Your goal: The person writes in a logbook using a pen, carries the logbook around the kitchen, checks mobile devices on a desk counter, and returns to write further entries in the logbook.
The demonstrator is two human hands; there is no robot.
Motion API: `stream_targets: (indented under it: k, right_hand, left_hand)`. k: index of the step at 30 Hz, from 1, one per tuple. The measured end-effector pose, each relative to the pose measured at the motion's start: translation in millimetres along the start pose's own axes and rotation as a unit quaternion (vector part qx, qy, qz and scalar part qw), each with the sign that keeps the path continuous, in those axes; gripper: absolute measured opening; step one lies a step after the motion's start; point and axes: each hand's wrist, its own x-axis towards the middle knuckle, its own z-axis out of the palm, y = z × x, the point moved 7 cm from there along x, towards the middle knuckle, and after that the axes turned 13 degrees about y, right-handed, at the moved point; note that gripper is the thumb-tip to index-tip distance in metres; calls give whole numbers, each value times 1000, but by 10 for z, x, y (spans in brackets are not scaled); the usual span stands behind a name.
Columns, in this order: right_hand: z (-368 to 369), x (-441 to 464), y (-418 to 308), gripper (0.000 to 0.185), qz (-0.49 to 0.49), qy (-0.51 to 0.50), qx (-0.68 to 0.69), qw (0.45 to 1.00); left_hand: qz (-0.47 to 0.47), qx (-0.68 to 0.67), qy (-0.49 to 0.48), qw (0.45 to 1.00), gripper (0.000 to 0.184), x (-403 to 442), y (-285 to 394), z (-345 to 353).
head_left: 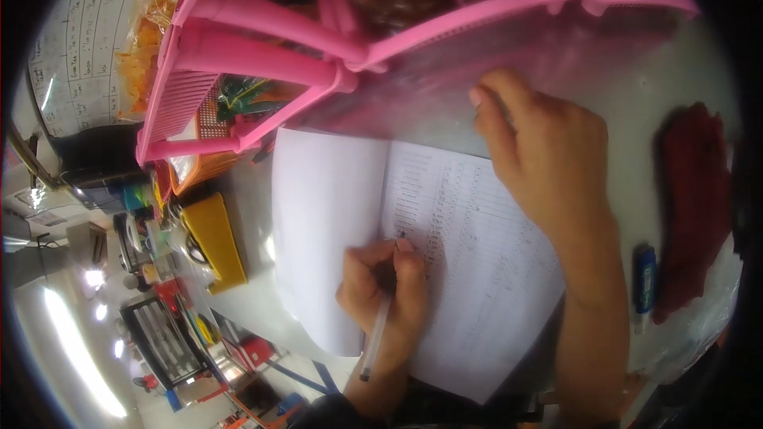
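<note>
A long ceiling light (83,349) is glowing at the lower left, over a cluttered room, and a grey table (628,71) is stretching under the person's arms. Along the top, pink baskets (262,56) are standing at the edge of the work area, with plastic-wrapped goods showing behind their bars. A handwritten sheet (79,48) is hanging into view at the upper left, and a yellow object (216,242) is sitting to the left of the notebook. The open notebook (477,270) is lying on the table between the baskets and the person; its left page is looking blank, while its right page is carrying printed lines and columns of handwritten marks. The left hand (385,282) is resting on the notebook near the fold, its fingers pinching a clear pen (376,342) whose writing end is pointing at the right page. The right hand (548,143) is hovering or resting by the upper right corner of the page, I cannot tell which; its fingers are bending loosely, released, with nothing showing in them. Farther right, a blue-labelled tube (645,278) is lying just beside a crumpled dark red cloth (693,210).
</note>
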Motion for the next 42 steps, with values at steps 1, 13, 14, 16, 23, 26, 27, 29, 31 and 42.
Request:
stream_targets:
  k: [1,13,14,16,23,26,27,29,31,42]
  right_hand:
    - [-8,2,-6,18,-4,8,4,1000]
    - [-7,2,1,20,-12,1,-18,1000]
    - [-2,0,5,20,-11,1,-17,1000]
    - [-9,2,7,19,-10,12,-4,1000]
    - [14,-11,35,11,6,-43,-29,999]
    - [31,-13,42,11,9,-40,-29,999]
    - [23,-6,27,15,-3,-11,-18,1000]
    - [-15,4,10,19,-14,19,-8,1000]
    - [-11,3,10,20,-13,4,-18,1000]
    - [-17,6,20,16,1,-18,-17,1000]
  left_hand:
    - [5,-3,-6,1000,10,-8,-1,-4]
    - [62,6,-31,998,10,-62,-11,2]
    - [59,17,-19,998,11,-51,-9,-4]
    - [50,16,-12,999,11,-50,0,6]
    - [60,34,5,998,13,-27,-7,12]
    - [39,23,0,999,13,-36,1,15]
    - [39,22,-1,999,13,-39,-3,14]
    - [51,34,2,998,13,-48,-4,7]
    - [62,46,-6,997,13,-47,23,7]
    - [57,2,-28,998,13,-178,18,27]
